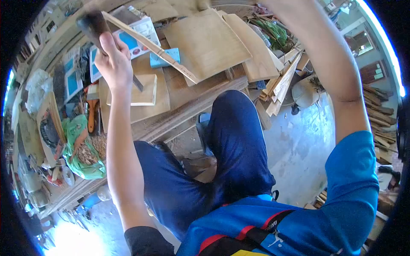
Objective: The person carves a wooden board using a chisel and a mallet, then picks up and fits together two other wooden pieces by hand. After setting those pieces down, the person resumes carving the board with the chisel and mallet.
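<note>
My left hand [114, 62] is closed round the dark handle of a tool [91, 25], whose narrow metal end points down over a small light wooden block [147, 90]. That block lies on a flat board [160, 102] on the workbench. A thin wooden strip [149, 45] slants across, just right of this hand, above a light blue box [165, 58]. My right arm reaches up to the top edge of the view, where the hand is out of frame.
Large wooden sheets [207, 42] lie on the bench. At the left are a green plastic bag [81, 160] with shavings and an orange-handled brush [91, 111]. Wood offcuts [285, 83] lean at the right. My knees are against the bench's near side.
</note>
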Motion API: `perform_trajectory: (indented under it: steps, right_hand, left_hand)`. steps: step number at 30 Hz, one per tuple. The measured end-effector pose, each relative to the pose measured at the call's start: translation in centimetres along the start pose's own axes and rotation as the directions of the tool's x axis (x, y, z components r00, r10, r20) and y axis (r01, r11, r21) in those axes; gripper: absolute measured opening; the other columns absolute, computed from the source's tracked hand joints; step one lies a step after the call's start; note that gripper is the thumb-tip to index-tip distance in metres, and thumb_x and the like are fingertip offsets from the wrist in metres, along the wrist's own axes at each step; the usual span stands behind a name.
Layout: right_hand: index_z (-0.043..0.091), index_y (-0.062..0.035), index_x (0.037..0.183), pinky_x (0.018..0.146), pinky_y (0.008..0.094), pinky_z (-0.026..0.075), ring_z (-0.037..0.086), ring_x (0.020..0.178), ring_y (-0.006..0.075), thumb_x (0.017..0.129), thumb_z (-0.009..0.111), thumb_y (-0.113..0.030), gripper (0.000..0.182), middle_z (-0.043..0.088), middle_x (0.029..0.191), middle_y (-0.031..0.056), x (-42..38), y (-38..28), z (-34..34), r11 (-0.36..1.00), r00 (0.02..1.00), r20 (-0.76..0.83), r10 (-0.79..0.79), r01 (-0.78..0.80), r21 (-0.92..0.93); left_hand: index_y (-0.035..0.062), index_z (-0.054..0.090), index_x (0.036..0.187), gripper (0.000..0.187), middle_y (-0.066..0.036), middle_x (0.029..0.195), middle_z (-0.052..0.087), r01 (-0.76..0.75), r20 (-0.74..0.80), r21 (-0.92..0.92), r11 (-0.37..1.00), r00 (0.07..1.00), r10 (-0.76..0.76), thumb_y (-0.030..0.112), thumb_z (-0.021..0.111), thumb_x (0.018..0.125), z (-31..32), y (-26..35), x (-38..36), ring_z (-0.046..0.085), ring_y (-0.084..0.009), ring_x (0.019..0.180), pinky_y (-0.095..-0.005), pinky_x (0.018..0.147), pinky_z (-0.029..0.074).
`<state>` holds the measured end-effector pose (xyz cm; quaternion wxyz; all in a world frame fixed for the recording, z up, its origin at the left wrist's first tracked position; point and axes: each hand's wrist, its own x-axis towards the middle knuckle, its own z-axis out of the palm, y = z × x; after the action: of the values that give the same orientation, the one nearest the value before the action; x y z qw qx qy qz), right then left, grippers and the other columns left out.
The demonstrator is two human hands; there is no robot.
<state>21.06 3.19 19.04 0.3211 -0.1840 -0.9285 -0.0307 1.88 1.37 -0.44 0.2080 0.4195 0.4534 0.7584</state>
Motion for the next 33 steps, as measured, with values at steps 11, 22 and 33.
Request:
perform_trajectory:
  steps: [11,22,33]
  right_hand:
    - [0.075,-0.0037,0.098,0.061,0.0271,0.052,0.068,0.069,0.0135,0.078,0.072,-0.07,0.069,0.07,0.075,0.0085,0.1,0.6,0.4,0.994,0.997,0.046,0.055,-0.059,0.095]
    - [0.075,-0.0022,0.1,0.064,0.0276,0.053,0.068,0.069,0.0138,0.077,0.075,-0.068,0.07,0.073,0.08,0.0092,-4.4,2.5,10.9,0.345,0.785,0.127,0.607,-0.403,0.848]
    - [0.076,0.0049,0.098,0.064,0.0276,0.056,0.072,0.071,0.0192,0.069,0.08,-0.066,0.077,0.075,0.086,0.0136,-8.2,8.1,21.9,0.095,0.621,0.341,0.706,-0.56,0.823]
  left_hand:
    - [0.0089,0.046,0.076,0.056,0.004,0.059,0.039,0.057,0.007,-0.102,0.993,0.998,-0.056,0.057,0.046,0.104,-0.4,-0.7,0.3,0.033,-0.0054,0.047,-0.0234,0.045,0.021]
    - [0.0121,0.045,0.084,0.062,0.006,0.059,0.04,0.08,-0.214,0.031,0.996,0.974,-0.072,0.069,0.03,0.102,-0.6,1.5,-1.0,0.031,-0.0062,0.046,-0.0242,0.044,0.021]
    - [0.0085,0.041,0.103,0.05,-0.006,0.08,0.045,-0.252,-0.295,0.026,0.967,0.923,0.248,0.057,0.032,0.101,-4.9,0.5,1.6,0.043,-0.016,0.064,-0.0303,0.058,0.037]
